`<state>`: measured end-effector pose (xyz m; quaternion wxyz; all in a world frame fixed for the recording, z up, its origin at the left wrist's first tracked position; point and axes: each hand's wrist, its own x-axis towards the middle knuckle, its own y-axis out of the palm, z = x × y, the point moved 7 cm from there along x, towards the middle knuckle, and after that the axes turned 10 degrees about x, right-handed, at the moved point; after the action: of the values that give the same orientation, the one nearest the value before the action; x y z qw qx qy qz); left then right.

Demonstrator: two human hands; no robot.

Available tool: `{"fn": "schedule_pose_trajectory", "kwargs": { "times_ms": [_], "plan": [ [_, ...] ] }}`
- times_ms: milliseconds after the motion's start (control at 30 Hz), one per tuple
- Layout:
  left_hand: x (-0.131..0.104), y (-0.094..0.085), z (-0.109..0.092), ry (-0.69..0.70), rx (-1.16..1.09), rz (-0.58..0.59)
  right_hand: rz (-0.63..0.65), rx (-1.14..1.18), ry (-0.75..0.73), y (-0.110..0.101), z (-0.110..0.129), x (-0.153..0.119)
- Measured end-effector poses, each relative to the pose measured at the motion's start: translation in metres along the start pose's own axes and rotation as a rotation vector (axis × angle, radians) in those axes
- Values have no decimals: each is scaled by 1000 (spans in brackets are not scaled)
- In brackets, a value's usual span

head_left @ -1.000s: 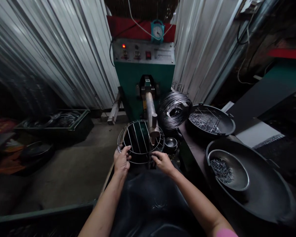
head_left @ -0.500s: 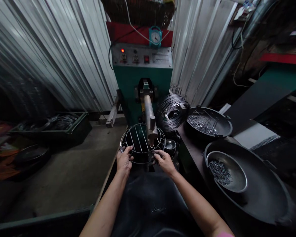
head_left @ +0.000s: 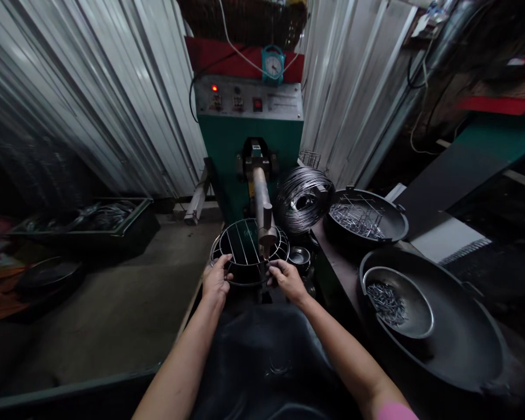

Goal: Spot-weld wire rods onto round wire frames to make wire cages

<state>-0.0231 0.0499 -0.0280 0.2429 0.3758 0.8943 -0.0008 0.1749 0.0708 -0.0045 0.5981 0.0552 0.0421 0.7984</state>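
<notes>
A round wire rack [head_left: 240, 265] with parallel bars lies under the metal arm [head_left: 262, 201] of a green machine [head_left: 225, 146]. My left hand [head_left: 217, 280] grips the rack's near left rim between thumb and fingers. On the near right side, my right hand [head_left: 284, 279] is closed in a pinch at the rim, just below the arm's tip. Whether a small piece sits between its fingertips is too dark to tell.
Right of the machine are a wire coil [head_left: 304, 201], a dark pan [head_left: 400, 224] of wire pieces, and a large pan [head_left: 459, 326] holding a metal bowl [head_left: 422, 303] of short pieces. A green bin [head_left: 131, 233] stands on the left floor.
The near side of the rack has risen slightly toward the arm's tip, and my right hand has moved slightly up with it. The whole view has shifted a little.
</notes>
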Motion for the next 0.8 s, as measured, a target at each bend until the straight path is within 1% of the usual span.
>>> {"fn": "schedule_pose_trajectory", "kwargs": {
  "times_ms": [300,433,533,633,700,800],
  "plan": [
    [4,-2,3,3,30,-40,-21,39,43,0,-6,2],
    [2,-4,6,-25,20,-68,-46,20,27,-4,-5,0],
    [0,-5,8,-40,11,-78,-109,-9,-38,-20,0,-11],
    [-2,-5,6,-14,-18,-72,-171,-108,-79,-45,-3,-35],
    [-4,-4,5,-6,-33,-79,-183,-206,-64,-62,-15,-56],
    [-6,-5,5,-17,-24,-88,-172,-339,0,-84,-43,-94]
  ]
}}
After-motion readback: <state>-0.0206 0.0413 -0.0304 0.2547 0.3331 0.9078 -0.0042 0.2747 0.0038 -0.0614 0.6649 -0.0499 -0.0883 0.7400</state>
